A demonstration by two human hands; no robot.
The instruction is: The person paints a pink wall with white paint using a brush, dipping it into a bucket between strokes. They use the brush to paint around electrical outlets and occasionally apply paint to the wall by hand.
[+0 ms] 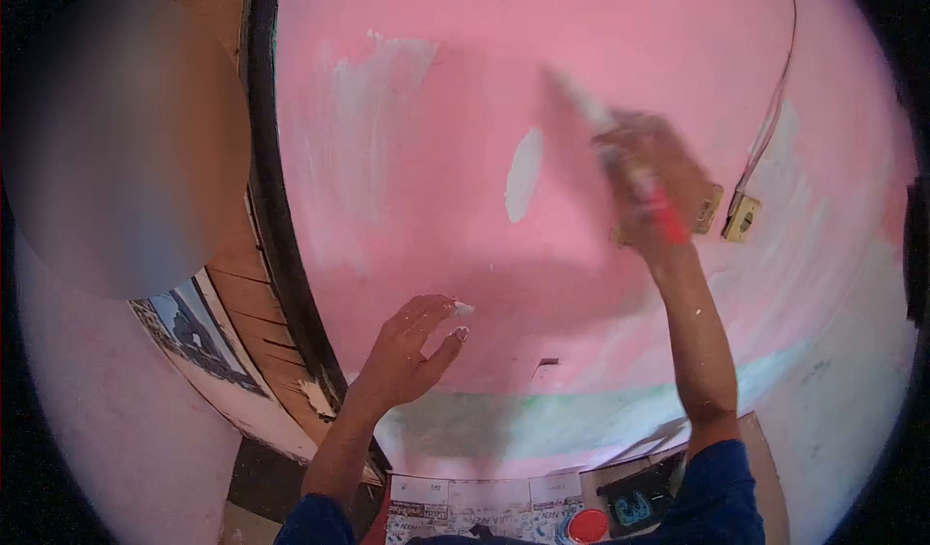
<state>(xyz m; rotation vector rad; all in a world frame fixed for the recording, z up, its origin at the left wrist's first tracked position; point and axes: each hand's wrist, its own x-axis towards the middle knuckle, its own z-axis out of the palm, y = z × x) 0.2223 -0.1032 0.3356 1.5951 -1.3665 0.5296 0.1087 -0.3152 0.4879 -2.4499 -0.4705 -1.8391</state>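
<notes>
My right hand (pixel 659 172), smeared by motion, is wrapped round a putty knife (pixel 591 109) with a red handle end. Its blade points up and left, close to the pink wall (pixel 465 109); whether it touches cannot be told. Left of the blade, a white oval putty patch (pixel 523 175) marks the wall. Lower down, my left hand (pixel 417 346) is held out before the wall, thumb and fingers apart, with white paste on the fingertips. Paler smeared putty (pixel 373 109) covers part of the wall at upper left.
Yellowish electrical boxes (pixel 742 218) with a hanging wire (pixel 775 109) are at right. A small cut-out (pixel 549 361) shows low in the wall. A dark door frame (pixel 276 186) runs down the left. Below lie a printed sheet (pixel 421 497), a red lid (pixel 587 526) and a dark tray (pixel 635 497).
</notes>
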